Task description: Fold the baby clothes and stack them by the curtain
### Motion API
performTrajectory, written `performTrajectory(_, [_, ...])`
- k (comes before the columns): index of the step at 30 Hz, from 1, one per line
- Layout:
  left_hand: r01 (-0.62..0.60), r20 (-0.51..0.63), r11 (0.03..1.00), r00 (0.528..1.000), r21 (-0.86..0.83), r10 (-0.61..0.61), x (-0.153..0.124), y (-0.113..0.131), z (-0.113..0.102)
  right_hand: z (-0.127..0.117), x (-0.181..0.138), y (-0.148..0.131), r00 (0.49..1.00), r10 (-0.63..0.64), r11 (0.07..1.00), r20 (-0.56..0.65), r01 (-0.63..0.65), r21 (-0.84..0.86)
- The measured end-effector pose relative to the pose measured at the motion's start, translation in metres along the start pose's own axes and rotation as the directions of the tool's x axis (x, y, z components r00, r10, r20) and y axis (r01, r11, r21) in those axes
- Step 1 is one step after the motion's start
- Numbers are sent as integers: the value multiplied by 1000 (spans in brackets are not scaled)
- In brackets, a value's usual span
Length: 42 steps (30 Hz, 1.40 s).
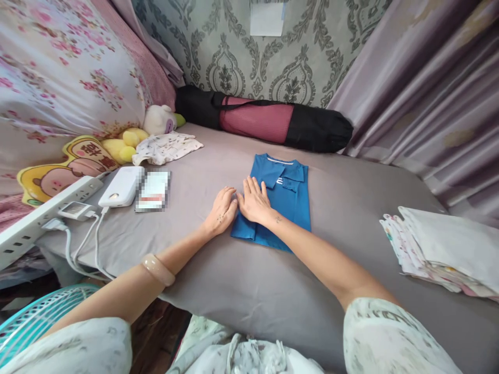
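A blue long-sleeved shirt (292, 218) lies on the grey sheet, its sleeves folded in across the front and its collar facing away from me. White lettering shows partly between the sleeves. My right hand (255, 202) rests flat on the shirt's left side, fingers stretched out. Beside that edge, my left hand (223, 212) lies on the sheet with its fingers extended, close to my right fingertips. Neither hand grips anything. A pale bangle (158, 270) is round my left forearm.
A black and pink rolled bag (257, 119) lies along the wall. At left are a power strip (50, 213), a white power bank (121, 187) with cables, plush toys (130, 143) and a patterned cloth (167, 148). Folded cloths (448, 254) are stacked at right. A turquoise fan (47, 317) stands lower left.
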<state>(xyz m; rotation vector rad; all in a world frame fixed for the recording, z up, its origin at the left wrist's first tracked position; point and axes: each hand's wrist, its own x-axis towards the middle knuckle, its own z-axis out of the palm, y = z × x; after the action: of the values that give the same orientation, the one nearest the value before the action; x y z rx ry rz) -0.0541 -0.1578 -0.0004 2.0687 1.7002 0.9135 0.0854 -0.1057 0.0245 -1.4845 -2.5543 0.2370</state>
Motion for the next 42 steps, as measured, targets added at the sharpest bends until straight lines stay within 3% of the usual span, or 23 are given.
performTrajectory(5, [7,-12,1000,1000,-9,-7,1,2,0,5,-24,-14,996,27,1000,82,-26,-10])
performTrajectory(10, [10,-4,1000,1000,-7,-10,1,5,-2,13,-21,-14,998,46,999,50,-46,-9])
performTrajectory(15, [14,16,1000,1000,-21,-14,1,7,-4,5,-27,-14,999,20,1000,30,-21,21])
performTrajectory(19, [17,46,999,999,-29,-16,3,7,-5,-3,-45,-19,996,7,999,93,-11,45])
performTrajectory(26, [116,115,993,987,-19,-113,32,1,-3,-2,-67,-25,987,-35,998,154,26,60])
performTrajectory(29, [63,77,998,995,-13,-62,50,1,-1,-12,-49,-8,996,-28,997,90,22,73])
performTrajectory(32, [-31,82,999,996,23,29,70,2,6,-29,-11,29,997,63,997,-50,-61,40])
performTrajectory(37, [-116,180,987,979,114,94,114,2,24,-46,54,102,912,395,919,-113,-395,25])
performTrajectory(42, [-152,264,971,959,182,101,160,-2,37,-37,85,137,856,507,858,-100,-512,-32])
